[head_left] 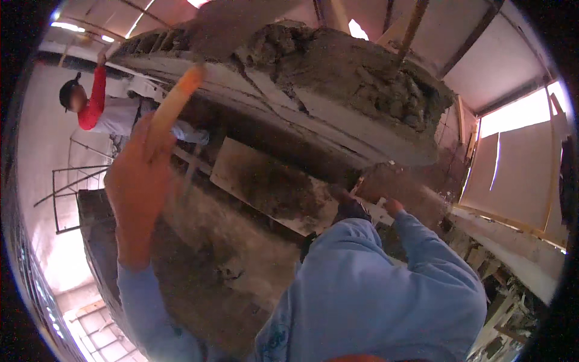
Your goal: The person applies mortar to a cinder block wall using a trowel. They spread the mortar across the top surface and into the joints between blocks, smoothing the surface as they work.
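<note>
My left hand (140, 181) is raised on the left, blurred by motion, with its fingers closed. A pale wooden handle (174, 104) of a tool sticks up from it, orange near its top. Its far end merges into a blurred dark brown patch, so I cannot make out the kind of tool. My right hand (394, 207) is small at the end of a light blue sleeve (431, 244). It touches a pale flat piece (379, 213); its grip shows poorly. Beside that lies a dark shape (351, 207) I cannot identify.
Overhead hangs a thick slab with a rough, mud-coloured top (362, 72). Below stands a dusty ledge (223, 235) with a pale board (265, 181). A person in red sleeves (90, 99) works at the far left. Rubble (506, 320) lies lower right; metal frames stand left.
</note>
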The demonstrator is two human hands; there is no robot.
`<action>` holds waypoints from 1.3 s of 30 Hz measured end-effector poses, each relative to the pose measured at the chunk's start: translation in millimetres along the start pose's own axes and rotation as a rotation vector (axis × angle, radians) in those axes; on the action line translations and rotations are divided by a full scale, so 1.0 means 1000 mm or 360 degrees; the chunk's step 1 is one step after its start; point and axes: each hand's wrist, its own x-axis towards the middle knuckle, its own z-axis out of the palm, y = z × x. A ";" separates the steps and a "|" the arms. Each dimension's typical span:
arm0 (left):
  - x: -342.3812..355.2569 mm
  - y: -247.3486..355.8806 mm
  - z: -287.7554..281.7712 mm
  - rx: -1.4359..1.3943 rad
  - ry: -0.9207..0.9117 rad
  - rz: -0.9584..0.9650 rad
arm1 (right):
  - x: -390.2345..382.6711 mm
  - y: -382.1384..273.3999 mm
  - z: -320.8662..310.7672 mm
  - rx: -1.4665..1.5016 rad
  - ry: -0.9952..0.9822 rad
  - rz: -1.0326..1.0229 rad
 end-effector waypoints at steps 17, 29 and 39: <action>-0.028 -0.002 -0.031 0.0096 0.0107 -0.0266 | 0.045 -0.065 -0.006 0.1685 -0.0238 0.0032; -0.020 -0.082 0.031 -0.0064 0.0158 -0.0364 | -0.010 -0.026 -0.010 0.0229 -0.0435 0.0003; 0.055 -0.183 0.028 -0.0110 0.0085 -0.0181 | 0.005 -0.042 -0.039 0.1826 -0.0568 0.0806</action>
